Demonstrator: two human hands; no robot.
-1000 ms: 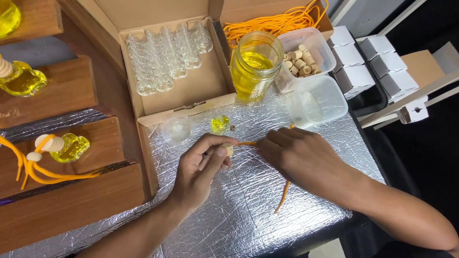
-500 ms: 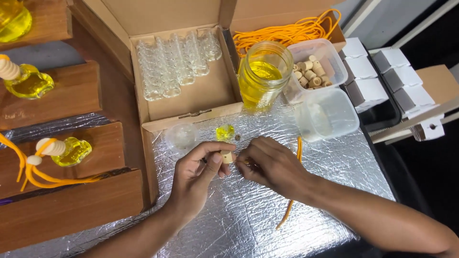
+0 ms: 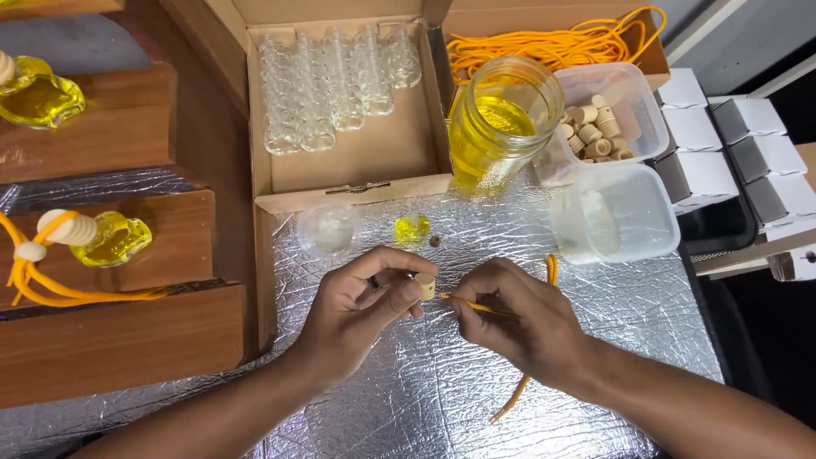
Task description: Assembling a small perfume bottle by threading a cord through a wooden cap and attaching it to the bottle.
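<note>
- My left hand (image 3: 357,314) is pinched shut on a small wooden cap (image 3: 425,285), thumb and fingertips closed round it, just above the foil-covered bench (image 3: 408,399).
- My right hand (image 3: 514,319) is closed on the tip of an orange cord (image 3: 518,387), aiming it straight at the cap; the rest of the cord trails back under my wrist and curls up past my knuckles.
- Cord tip and cap are touching or nearly so; whether the tip is already in the hole I can't tell, my fingers crowd it.
- Just beyond my hands: a small filled yellow bottle (image 3: 412,228), a tiny brown bead (image 3: 435,240) beside it, and a clear round lid (image 3: 328,229).
- Done so far, by my reading: two finished bottles (image 3: 110,238) sit on the wooden steps at left, one already corded and capped.
- Left to do: plenty. A cardboard box (image 3: 399,153) holds rows of empty glass bottles (image 3: 323,85), the jar of yellow liquid (image 3: 497,119) is over half full, the tub of wooden caps (image 3: 595,127) is stocked, and a heap of orange cords (image 3: 552,38) waits behind.
</note>
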